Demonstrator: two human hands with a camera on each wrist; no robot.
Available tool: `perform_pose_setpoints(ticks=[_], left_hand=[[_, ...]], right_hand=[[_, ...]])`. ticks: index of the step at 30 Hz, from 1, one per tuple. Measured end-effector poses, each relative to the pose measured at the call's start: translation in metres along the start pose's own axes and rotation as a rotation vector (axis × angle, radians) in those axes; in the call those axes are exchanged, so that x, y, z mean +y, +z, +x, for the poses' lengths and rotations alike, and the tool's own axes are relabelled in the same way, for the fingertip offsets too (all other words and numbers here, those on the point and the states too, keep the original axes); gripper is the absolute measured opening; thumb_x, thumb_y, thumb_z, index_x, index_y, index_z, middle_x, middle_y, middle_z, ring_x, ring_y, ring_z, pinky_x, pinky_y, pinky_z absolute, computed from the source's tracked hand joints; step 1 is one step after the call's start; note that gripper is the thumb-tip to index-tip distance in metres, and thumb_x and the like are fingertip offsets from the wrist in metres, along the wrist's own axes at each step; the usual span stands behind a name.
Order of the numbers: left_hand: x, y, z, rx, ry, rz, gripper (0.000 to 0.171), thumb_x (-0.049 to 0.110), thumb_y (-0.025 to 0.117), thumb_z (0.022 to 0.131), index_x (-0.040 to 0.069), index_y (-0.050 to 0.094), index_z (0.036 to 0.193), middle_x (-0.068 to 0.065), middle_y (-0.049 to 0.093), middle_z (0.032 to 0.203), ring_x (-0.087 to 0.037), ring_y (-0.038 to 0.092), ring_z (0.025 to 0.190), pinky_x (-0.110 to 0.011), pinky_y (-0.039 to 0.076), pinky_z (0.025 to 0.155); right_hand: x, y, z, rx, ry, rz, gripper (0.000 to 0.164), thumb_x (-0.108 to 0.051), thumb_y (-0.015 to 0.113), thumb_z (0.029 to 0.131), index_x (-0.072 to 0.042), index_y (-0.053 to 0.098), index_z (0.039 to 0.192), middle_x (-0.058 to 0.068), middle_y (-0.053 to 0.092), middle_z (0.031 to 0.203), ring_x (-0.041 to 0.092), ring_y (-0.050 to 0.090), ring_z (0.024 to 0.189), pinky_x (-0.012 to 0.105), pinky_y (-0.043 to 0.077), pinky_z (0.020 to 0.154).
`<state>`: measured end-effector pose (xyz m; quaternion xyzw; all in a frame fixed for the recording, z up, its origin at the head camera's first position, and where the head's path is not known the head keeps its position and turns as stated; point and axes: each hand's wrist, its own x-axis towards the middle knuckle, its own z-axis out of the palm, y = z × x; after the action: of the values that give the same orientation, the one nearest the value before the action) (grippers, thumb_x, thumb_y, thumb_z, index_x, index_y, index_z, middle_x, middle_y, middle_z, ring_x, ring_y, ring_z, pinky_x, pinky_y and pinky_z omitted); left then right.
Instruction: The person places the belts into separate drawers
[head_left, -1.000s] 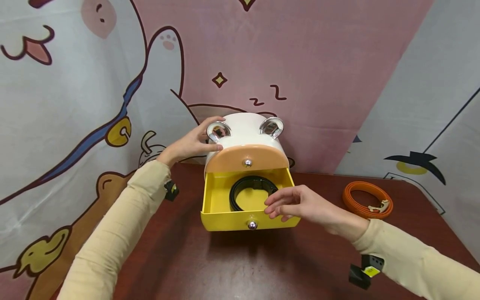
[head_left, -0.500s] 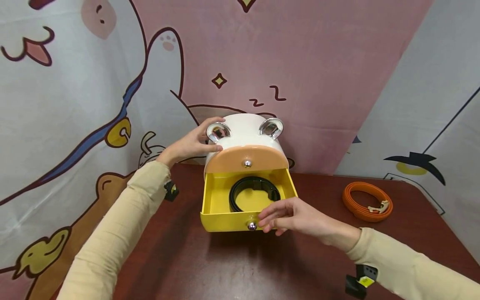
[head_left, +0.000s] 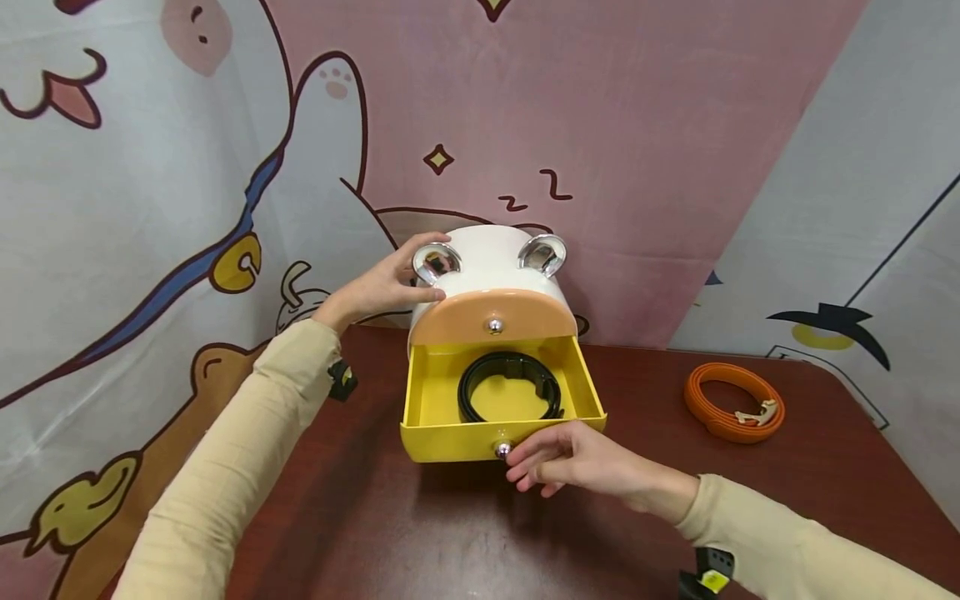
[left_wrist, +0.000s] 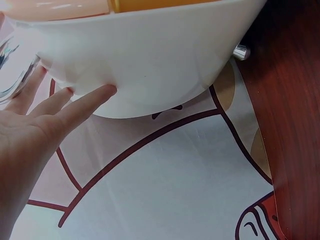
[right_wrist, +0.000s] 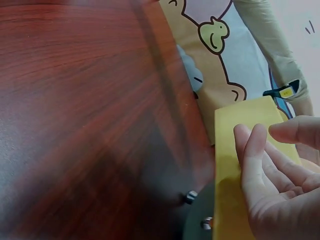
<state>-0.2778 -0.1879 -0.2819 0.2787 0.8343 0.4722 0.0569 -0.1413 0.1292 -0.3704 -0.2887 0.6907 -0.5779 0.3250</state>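
L hand (head_left: pixel 386 279) is braced on the white box (head_left: pixel 491 262), fingers extended & spread around the L silver ear (head_left: pixel 437 263), thumb on top nr the front edge. R hand (head_left: pixel 573 461) is at the yellow drawer (head_left: pixel 450 444): fingers loosely bent, thumb apart from index per R wrist view, tips just beside the silver knob (head_left: pixel 503 450); can't tell if touching. Drawer sits pulled out, btwn the hands, R hand in front of its face toward the R side. Blk belt (head_left: pixel 467 390) lies coiled in drawer, L of & behind R fingers, apart from both hands. Peach panel (head_left: pixel 465 321) above is flush w/ box. Beige sleeves (head_left: pixel 247 442) on both arms, small cam (head_left: pixel 342 381) at each wrist. Orange belt (head_left: pixel 707 411) coiled on table, R of box, beyond R forearm, gold-toned buckle (head_left: pixel 759 414). Table (head_left: pixel 360 533) = dark red-brown wood, glossy nr the front, soft shadow under drawer. Box stands nr table's back edge vs. cartoon fabric backdrop (head_left: pixel 622 125): pink mid, pale sides, animals, stars, z's.
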Motion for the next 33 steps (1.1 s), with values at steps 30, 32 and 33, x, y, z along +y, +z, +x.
perform_pose_setpoints(ticks=[30,32,33], left_hand=[[0.002,-0.002,-0.001,0.003,-0.020,0.059,0.078,0.022,0.074,0.088,0.032,0.029,0.150,-0.004,0.033,0.148,-0.031,0.056,0.110,-0.048,0.046,0.087],[0.002,-0.002,0.000,0.005,-0.020,0.056,0.078,0.021,0.074,0.088,0.031,0.029,0.150,-0.003,0.033,0.148,-0.030,0.057,0.109,-0.047,0.047,0.087],[0.002,-0.002,-0.001,0.008,-0.021,0.062,0.078,0.021,0.074,0.088,0.031,0.029,0.150,-0.002,0.032,0.149,-0.030,0.057,0.109,-0.047,0.047,0.087]], right_hand=[[0.025,0.026,0.017,0.182,0.025,0.099,0.037,-0.021,0.058,0.098,0.010,0.063,0.119,0.023,0.067,0.108,0.023,0.069,0.086,0.027,0.052,0.066],[0.025,0.027,0.018,0.202,0.030,0.101,0.037,-0.022,0.058,0.099,0.009,0.064,0.118,0.023,0.067,0.107,0.023,0.069,0.084,0.026,0.051,0.065],[0.025,0.028,0.019,0.209,0.031,0.102,0.036,-0.022,0.057,0.099,0.008,0.065,0.117,0.023,0.067,0.106,0.023,0.069,0.084,0.026,0.051,0.064]])
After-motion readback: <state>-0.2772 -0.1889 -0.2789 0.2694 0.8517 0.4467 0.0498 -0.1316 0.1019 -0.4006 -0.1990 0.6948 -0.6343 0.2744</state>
